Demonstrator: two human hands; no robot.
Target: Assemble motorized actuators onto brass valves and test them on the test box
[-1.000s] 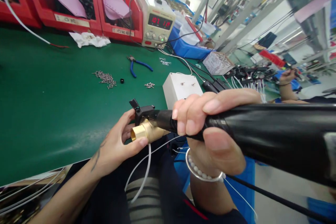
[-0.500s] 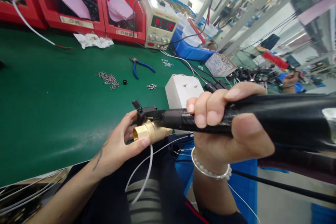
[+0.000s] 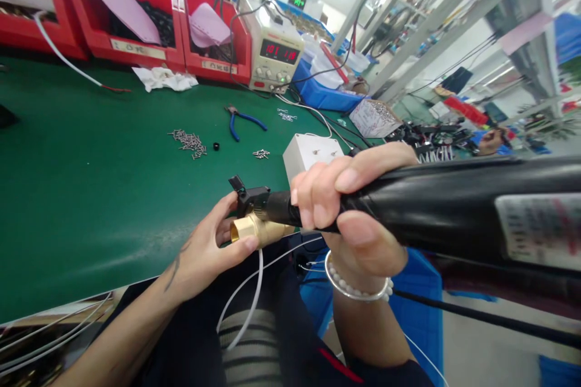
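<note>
My left hand [image 3: 215,245] is closed around a brass valve [image 3: 261,231], its thumb on the near side of the body. A black plastic part [image 3: 250,198] sits against the valve's far side, and a white cable [image 3: 258,290] hangs down below it. My right hand [image 3: 358,211] is wrapped around a black electric screwdriver [image 3: 436,208], held nearly level. Its narrow front end reaches the black part just above the valve; the very tip is hidden there. A white box [image 3: 302,154] with two small switches stands behind my right fingers, partly covered.
Blue-handled cutters [image 3: 245,122], piles of small screws [image 3: 188,144] and a small black ring [image 3: 216,146] lie on the green mat [image 3: 113,187]. Red bins [image 3: 136,51], a power supply [image 3: 276,51] and a blue tray [image 3: 318,87] line the back. Another person's hand [image 3: 492,140] shows far right.
My right hand and the screwdriver have shifted left and inward, so more of the screwdriver's labelled rear shows. My left hand and the valve stay almost where they were.
</note>
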